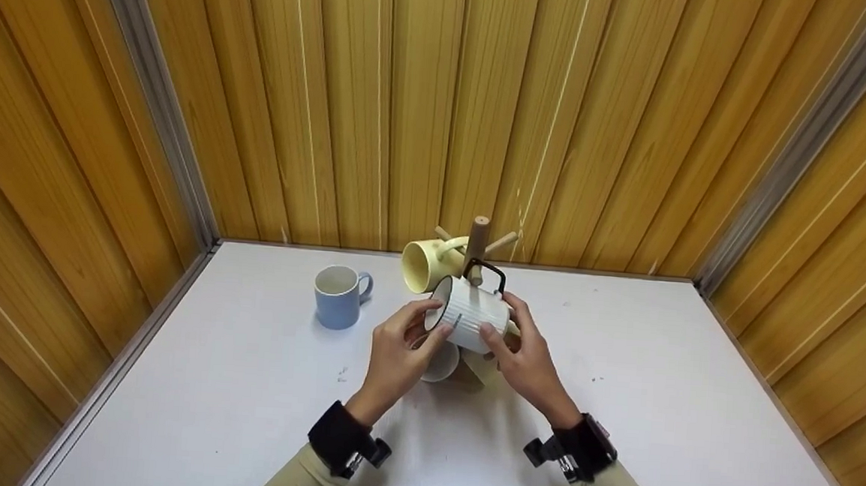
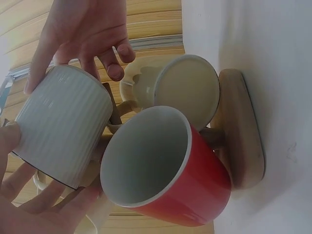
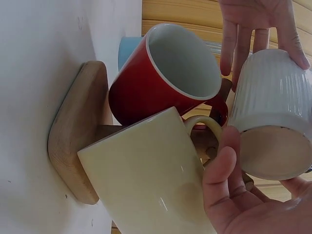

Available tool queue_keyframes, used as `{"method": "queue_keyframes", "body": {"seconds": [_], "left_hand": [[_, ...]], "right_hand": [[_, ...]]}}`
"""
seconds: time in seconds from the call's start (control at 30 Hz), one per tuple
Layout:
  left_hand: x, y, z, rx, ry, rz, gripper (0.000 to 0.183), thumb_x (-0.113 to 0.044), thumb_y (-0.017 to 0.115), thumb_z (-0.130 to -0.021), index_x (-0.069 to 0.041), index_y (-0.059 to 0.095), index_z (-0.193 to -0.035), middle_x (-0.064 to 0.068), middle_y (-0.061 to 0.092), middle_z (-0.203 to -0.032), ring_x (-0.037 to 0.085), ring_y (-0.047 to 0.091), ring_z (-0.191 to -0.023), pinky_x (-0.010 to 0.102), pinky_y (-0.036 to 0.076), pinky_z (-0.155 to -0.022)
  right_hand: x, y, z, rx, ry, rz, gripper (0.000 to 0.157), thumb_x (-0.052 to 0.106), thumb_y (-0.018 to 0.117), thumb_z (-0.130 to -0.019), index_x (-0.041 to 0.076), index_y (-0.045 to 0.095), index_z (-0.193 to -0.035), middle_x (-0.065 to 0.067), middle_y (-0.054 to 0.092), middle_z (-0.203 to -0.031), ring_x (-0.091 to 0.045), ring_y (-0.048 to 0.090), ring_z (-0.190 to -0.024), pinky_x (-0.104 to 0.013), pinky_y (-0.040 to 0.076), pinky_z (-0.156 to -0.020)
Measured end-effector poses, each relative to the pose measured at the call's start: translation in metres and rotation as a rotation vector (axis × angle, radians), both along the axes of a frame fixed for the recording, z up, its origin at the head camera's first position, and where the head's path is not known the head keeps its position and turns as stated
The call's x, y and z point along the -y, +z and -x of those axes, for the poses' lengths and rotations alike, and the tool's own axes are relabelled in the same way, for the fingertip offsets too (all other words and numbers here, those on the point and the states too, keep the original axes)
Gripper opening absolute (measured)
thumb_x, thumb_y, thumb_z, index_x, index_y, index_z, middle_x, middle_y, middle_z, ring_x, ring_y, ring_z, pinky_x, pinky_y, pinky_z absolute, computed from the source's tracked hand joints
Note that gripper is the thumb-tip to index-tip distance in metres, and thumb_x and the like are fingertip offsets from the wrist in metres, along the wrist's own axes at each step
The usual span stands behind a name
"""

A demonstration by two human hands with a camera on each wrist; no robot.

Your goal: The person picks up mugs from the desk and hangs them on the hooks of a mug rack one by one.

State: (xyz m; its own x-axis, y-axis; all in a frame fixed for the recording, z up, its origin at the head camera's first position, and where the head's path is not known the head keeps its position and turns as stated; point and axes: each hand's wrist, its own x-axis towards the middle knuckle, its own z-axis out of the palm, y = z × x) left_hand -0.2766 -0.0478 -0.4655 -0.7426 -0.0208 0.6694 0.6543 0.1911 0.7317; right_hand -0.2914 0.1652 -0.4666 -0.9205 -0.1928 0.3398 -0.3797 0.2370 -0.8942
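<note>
Both hands hold a white ribbed mug [image 1: 473, 317] with a dark rim and dark handle, tilted on its side in front of a wooden mug tree [image 1: 478, 238]. My left hand [image 1: 400, 342] grips it at the rim end, thumb on the outer wall. Around its base end, my right hand [image 1: 531, 358] has thumb and fingers on the sides. The dark handle [image 1: 504, 277] points up, overlapping a peg's end in the head view. Beneath, a red mug [image 2: 204, 190] and a pale yellow mug [image 3: 141, 170] hang on lower pegs.
Another yellow mug [image 1: 420, 265] hangs at the tree's upper left, mouth facing left. A light blue mug [image 1: 338, 301] stands upright on the white table [image 1: 242, 412], left of the tree. The tree's wooden base [image 2: 241, 131] rests on the table. Wood-patterned walls [image 1: 411, 106] surround the table.
</note>
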Motion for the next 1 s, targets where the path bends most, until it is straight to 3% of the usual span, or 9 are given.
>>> {"method": "queue_keyframes", "body": {"seconds": [0.2,0.43,0.5,0.6,0.67,0.77,0.9,1.0], "left_hand": [[-0.002,-0.001,0.0,0.0,0.0,-0.007,0.034,-0.018,0.081,-0.09,-0.004,0.071,-0.119,0.009,0.073,-0.117,0.026,0.074,-0.094,0.037,0.062,-0.081],[0.001,0.003,-0.001,-0.049,0.057,0.072,0.034,-0.021,0.081,-0.091,-0.005,0.071,-0.12,0.007,0.073,-0.108,0.015,0.067,-0.079,0.036,0.061,-0.068],[0.002,0.006,-0.002,-0.081,0.091,0.109,0.038,-0.023,0.081,-0.091,-0.005,0.07,-0.122,0.008,0.072,-0.111,0.017,0.067,-0.083,0.037,0.06,-0.072],[0.002,0.011,-0.004,-0.127,0.149,0.158,0.045,-0.023,0.082,-0.089,-0.004,0.067,-0.127,0.01,0.069,-0.12,0.023,0.068,-0.101,0.04,0.057,-0.089],[0.001,0.017,-0.004,-0.144,0.183,0.18,0.052,-0.024,0.083,-0.087,-0.005,0.064,-0.131,0.012,0.064,-0.131,0.025,0.063,-0.119,0.043,0.051,-0.103],[-0.003,0.027,-0.004,-0.155,0.211,0.193,0.056,-0.022,0.083,-0.086,-0.004,0.062,-0.134,0.018,0.058,-0.14,0.029,0.054,-0.134,0.047,0.044,-0.112],[-0.009,0.045,-0.002,-0.167,0.219,0.22,0.058,-0.019,0.082,-0.087,0.001,0.059,-0.137,0.025,0.054,-0.144,0.036,0.05,-0.137,0.05,0.041,-0.114],[-0.014,0.062,0.001,-0.154,0.192,0.266,0.062,-0.02,0.081,-0.089,0.003,0.055,-0.141,0.027,0.052,-0.146,0.038,0.05,-0.137,0.048,0.04,-0.115]], "right_hand": [[-0.001,0.0,-0.001,-0.007,0.002,-0.004,0.061,0.031,0.064,-0.103,0.024,0.037,-0.156,-0.015,0.056,-0.142,-0.028,0.071,-0.085,-0.03,0.056,-0.059],[-0.002,-0.001,-0.003,-0.011,0.007,-0.022,0.064,0.032,0.063,-0.104,0.021,0.032,-0.16,-0.015,0.054,-0.143,-0.035,0.071,-0.085,-0.03,0.055,-0.06],[-0.003,-0.002,-0.004,-0.009,0.002,-0.029,0.065,0.033,0.062,-0.104,0.023,0.032,-0.16,-0.016,0.053,-0.145,-0.034,0.071,-0.085,-0.03,0.055,-0.06],[-0.005,-0.003,-0.005,-0.013,-0.009,-0.028,0.062,0.032,0.059,-0.105,0.025,0.032,-0.161,-0.016,0.052,-0.145,-0.034,0.07,-0.083,-0.03,0.054,-0.059],[-0.005,-0.004,-0.006,-0.023,-0.017,-0.017,0.056,0.031,0.054,-0.108,0.026,0.033,-0.16,-0.016,0.056,-0.14,-0.034,0.069,-0.08,-0.03,0.054,-0.058],[-0.006,-0.005,-0.006,-0.037,-0.024,0.005,0.048,0.029,0.042,-0.112,0.023,0.036,-0.16,-0.018,0.065,-0.114,-0.036,0.066,-0.076,-0.03,0.052,-0.057],[-0.008,-0.007,-0.005,-0.031,-0.022,0.027,0.046,0.022,0.031,-0.114,0.015,0.037,-0.159,-0.019,0.062,-0.09,-0.045,0.064,-0.077,-0.03,0.052,-0.056],[-0.01,-0.01,-0.003,-0.019,-0.014,0.048,0.046,0.017,0.027,-0.114,0.009,0.037,-0.158,-0.022,0.061,-0.092,-0.052,0.062,-0.08,-0.031,0.052,-0.057]]}}
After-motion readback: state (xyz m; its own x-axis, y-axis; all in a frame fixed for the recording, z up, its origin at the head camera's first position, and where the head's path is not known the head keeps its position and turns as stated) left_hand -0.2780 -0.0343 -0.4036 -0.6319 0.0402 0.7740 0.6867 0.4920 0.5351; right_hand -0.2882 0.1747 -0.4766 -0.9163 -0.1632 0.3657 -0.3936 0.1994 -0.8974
